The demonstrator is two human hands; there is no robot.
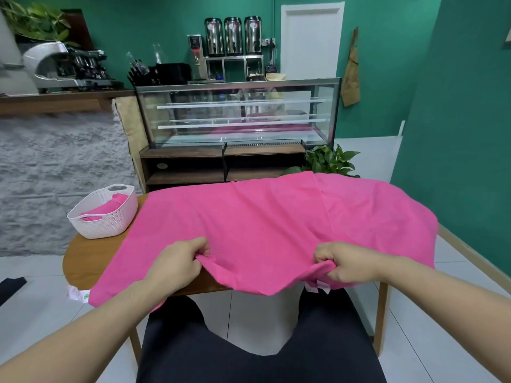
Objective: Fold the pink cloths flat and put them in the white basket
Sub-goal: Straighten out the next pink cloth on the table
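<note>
Nearest the tabletop's point(83, 266) front edge: left hand point(177, 265) and right hand point(349, 262), both curled tight and pinching the hem of the big pink cloth point(262, 222), knuckles up, forearms reaching in from below. Gathered a small ridge of fabric at each grip, with the stretch of hem between them sagging off the front edge over the lap. Hung a white label point(318, 286) just under the right hand's grip, and another white tag point(78, 294) off the front left corner.

Spread wide beyond that, same cloth, covering most of the tabletop and spilling over the right edge; faint creases toward the far edge, no fold made yet, by the look of it. So, judged early on this one: folding all left to do, then the transfer.

Sat at the far left corner, white basket point(83, 221), touching or just beside the cloth's edge — could not tell which. Held a folded pink cloth point(106, 210) already, so one piece apparently finished.
</note>
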